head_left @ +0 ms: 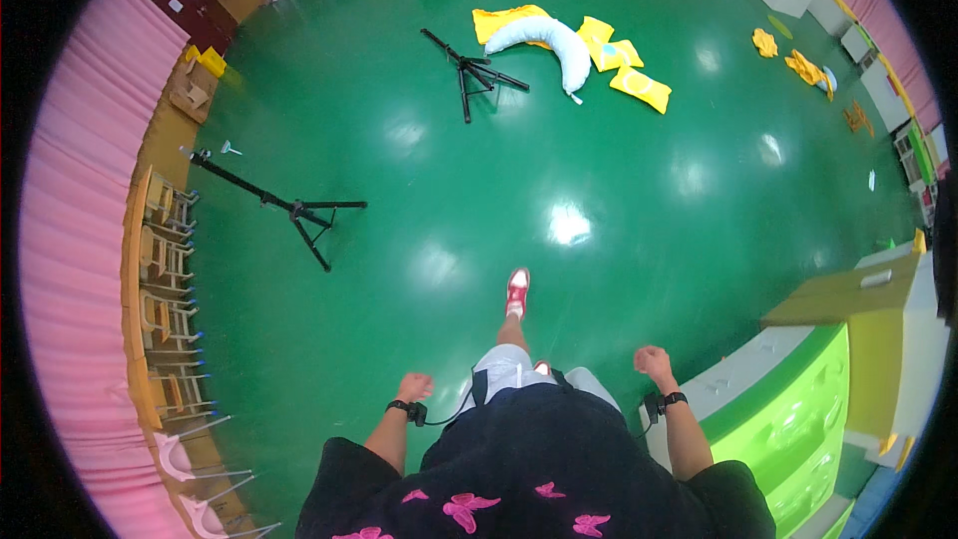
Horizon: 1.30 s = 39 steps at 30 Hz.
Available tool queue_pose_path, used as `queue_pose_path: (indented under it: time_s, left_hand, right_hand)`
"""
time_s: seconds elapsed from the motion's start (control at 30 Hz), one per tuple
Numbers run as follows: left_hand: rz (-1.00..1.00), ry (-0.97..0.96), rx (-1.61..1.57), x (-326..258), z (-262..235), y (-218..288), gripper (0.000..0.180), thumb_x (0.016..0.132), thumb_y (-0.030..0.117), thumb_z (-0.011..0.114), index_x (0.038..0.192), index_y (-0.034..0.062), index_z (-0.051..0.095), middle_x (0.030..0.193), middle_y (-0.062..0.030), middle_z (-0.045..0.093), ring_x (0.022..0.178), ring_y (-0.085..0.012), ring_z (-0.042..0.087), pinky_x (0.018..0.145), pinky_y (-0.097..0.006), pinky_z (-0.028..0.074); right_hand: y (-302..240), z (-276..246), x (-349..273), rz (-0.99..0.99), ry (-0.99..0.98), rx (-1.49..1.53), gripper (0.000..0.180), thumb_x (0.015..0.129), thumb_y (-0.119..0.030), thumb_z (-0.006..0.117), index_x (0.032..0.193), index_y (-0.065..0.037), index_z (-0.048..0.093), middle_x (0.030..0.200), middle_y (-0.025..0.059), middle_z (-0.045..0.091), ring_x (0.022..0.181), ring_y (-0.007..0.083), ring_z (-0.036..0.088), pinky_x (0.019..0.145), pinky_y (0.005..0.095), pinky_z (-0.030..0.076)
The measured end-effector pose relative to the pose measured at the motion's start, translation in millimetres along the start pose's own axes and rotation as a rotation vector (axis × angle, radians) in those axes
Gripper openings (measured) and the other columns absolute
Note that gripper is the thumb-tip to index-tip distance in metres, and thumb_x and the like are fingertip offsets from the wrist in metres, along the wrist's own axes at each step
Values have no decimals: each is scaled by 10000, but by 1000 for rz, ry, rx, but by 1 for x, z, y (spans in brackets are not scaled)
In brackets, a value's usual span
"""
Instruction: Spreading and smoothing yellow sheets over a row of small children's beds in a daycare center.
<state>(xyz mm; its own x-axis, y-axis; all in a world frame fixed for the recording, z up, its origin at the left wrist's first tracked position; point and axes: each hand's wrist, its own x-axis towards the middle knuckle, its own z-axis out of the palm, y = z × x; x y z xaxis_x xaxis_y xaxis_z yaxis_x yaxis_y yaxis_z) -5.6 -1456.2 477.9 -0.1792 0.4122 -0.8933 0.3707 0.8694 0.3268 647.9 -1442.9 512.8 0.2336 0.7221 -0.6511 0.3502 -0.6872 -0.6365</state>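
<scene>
My left hand hangs beside my hip with its fingers loosely curled in, and no object shows in it. On the other side my right hand, also curled closed with nothing visible in it, is nearest to the white top of a bright green cabinet. Each wrist wears a dark band with a small black device and a cable. One foot in a red and white shoe reaches forward on the green floor.
Two black tripods lie ahead, one at left, one farther off. Beyond are a pale blue curved pillow, a yellow cushion and other yellow pieces. Small chairs line the left wall. Orange cloth lies far right.
</scene>
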Motion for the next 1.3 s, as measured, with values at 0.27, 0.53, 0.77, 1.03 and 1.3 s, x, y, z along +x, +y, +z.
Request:
queue_pose_path:
  time_s: [0.27, 0.53, 0.77, 1.03, 1.3]
  left_hand:
    - [76, -67, -121, 195, -19, 230, 297, 884, 314, 581, 988, 55, 681, 855, -98, 705, 674, -209, 665, 613, -363, 533]
    - [527, 98, 249, 261, -32, 663, 286, 853, 286, 553, 918, 48, 699, 789, -137, 704, 773, -278, 680, 753, -401, 520]
    - [818, 103, 387, 321, -6, 900, 336, 889, 315, 516, 987, 46, 690, 932, -166, 708, 865, -318, 678, 800, -428, 523]
    - [336, -40, 460, 364, -27, 1029, 328, 869, 294, 498, 882, 37, 701, 842, -138, 714, 737, -265, 696, 780, -423, 540]
    - [534, 77, 462, 475, -36, 1244, 308, 840, 292, 515, 798, 42, 690, 775, -125, 706, 686, -255, 674, 721, -389, 547]
  right_hand:
    - [-123, -63, 144, 396, -4, 241, 223, 903, -186, 498, 922, -29, 655, 804, 107, 688, 667, 209, 688, 579, 310, 556]
    - [-276, -110, 312, 255, 57, 322, 268, 931, -196, 475, 935, 5, 653, 807, 118, 690, 679, 205, 687, 587, 321, 549]
    - [-347, -156, 522, 349, -96, 331, 266, 922, -235, 498, 945, -22, 656, 819, 112, 688, 694, 217, 680, 614, 319, 548]
    - [-462, -301, 728, 441, -81, 399, 246, 916, -199, 500, 962, -12, 654, 827, 124, 689, 666, 233, 666, 616, 348, 571]
    - [-685, -406, 941, 62, 86, 309, 190, 875, -138, 543, 961, -7, 651, 836, 97, 688, 657, 189, 670, 574, 284, 539]
